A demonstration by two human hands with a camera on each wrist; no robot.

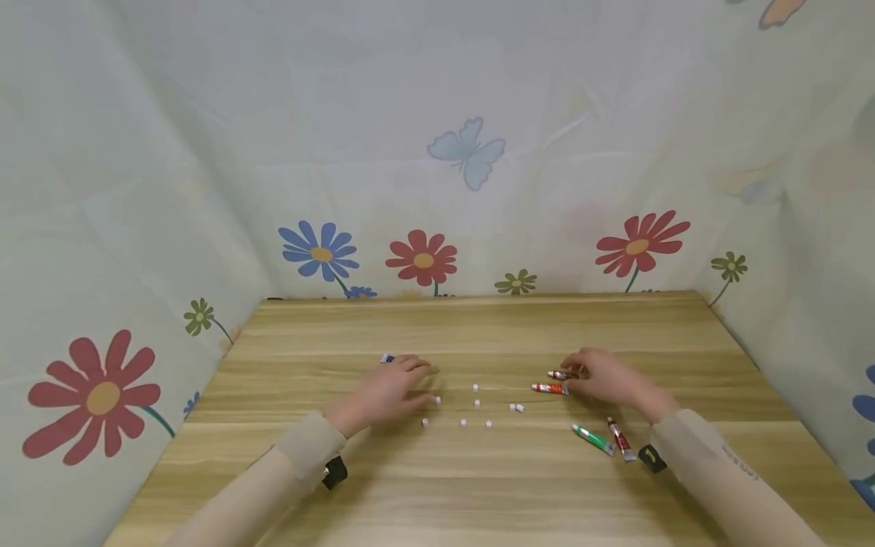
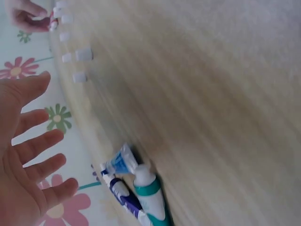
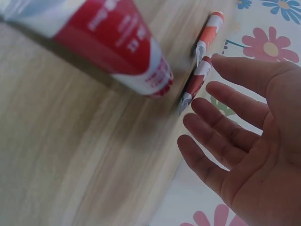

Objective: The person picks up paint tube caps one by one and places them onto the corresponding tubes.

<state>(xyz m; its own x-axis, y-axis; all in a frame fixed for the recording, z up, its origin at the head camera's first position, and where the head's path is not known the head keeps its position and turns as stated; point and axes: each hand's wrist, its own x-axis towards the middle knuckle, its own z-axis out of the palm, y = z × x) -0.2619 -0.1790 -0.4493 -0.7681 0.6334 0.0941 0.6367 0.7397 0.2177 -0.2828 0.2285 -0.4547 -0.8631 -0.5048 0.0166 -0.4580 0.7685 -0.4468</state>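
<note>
My left hand (image 1: 390,389) is over the left part of the table, fingers spread and holding nothing. A blue-labelled paint tube (image 1: 388,358) peeks out beyond it. In the left wrist view, a purple tube (image 2: 126,194), a teal-and-white tube (image 2: 151,200) and a small blue tube (image 2: 123,162) lie together below the fingers. On the other side, my right hand (image 1: 608,377) hovers with its fingers loosely bent, the thumb near the orange tube (image 1: 549,388). A dark red tube (image 3: 197,79) lies beside the fingertips, partly behind the hand in the head view.
Several small white caps (image 1: 477,403) are scattered between the hands, one beside the left thumb. Nearer the right sleeve lie a green tube (image 1: 593,439) and a red tube (image 1: 620,439). A flowered cloth (image 1: 472,220) rises behind the wooden table (image 1: 437,486).
</note>
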